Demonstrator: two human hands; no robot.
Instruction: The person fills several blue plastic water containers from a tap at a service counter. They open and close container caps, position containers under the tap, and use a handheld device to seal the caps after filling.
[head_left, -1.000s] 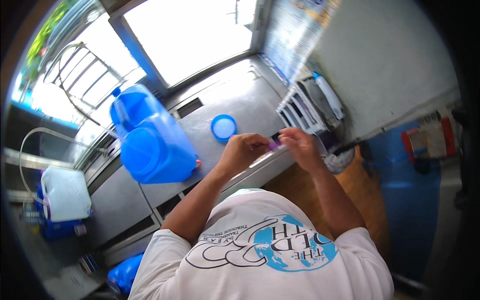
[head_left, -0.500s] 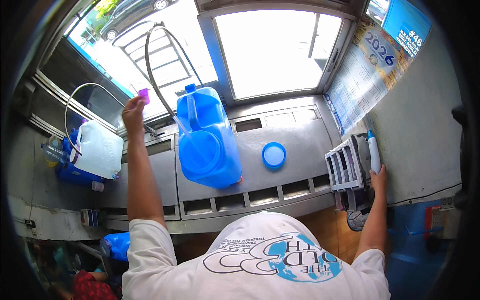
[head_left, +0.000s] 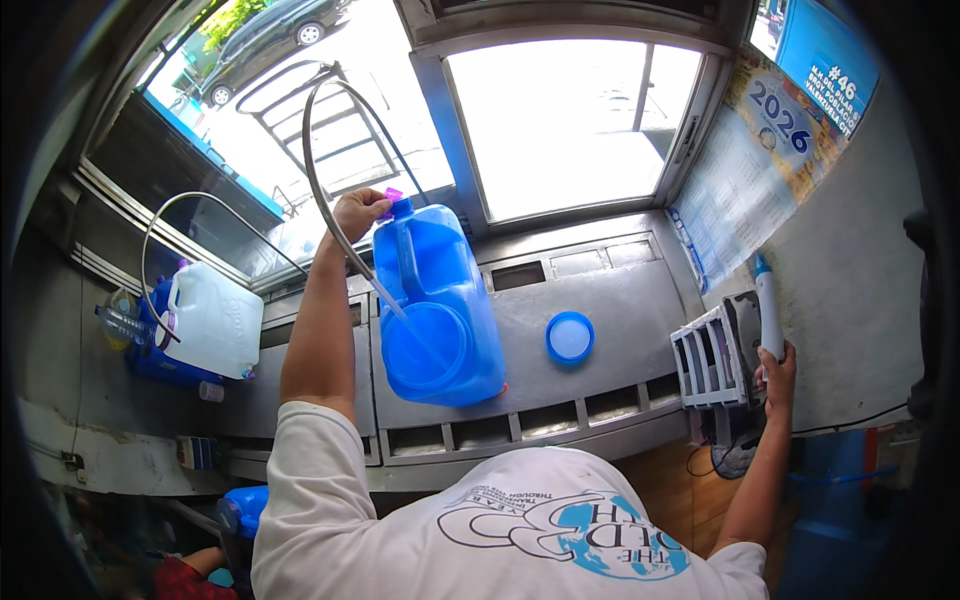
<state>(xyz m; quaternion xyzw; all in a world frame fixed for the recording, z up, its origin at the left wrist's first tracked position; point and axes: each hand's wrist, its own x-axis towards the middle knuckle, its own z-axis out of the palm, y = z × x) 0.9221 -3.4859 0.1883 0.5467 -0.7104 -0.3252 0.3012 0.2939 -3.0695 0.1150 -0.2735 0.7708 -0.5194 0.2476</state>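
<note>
My left hand (head_left: pixel 360 214) pinches a small purple plastic piece (head_left: pixel 394 194) at the small blue cap (head_left: pixel 402 208) on the far end of a translucent blue water jug (head_left: pixel 482 320). Whether the piece touches the cap I cannot tell. A thin grey hose (head_left: pixel 312 150) arches over the counter, passes by my left wrist and runs into the jug's wide round mouth. Out to the right, my right hand (head_left: pixel 779 372) is wrapped around the lower end of a whitish tube-shaped tool (head_left: pixel 768 305) with a blue tip pointing away from me, beside a slatted white rack.
A round blue lid (head_left: pixel 570 338) lies on the metal counter (head_left: pixel 530 390), right of the jug. The white rack (head_left: pixel 710 360) stands by the right wall. At the left are a whitish jug (head_left: pixel 220 315) and a second hose (head_left: pixel 150 215). Windows line the far side.
My left hand has moved right with the purple piece, from beside the jug to its small cap. The right hand still holds the tool by the rack. The whole view has shifted slightly.
</note>
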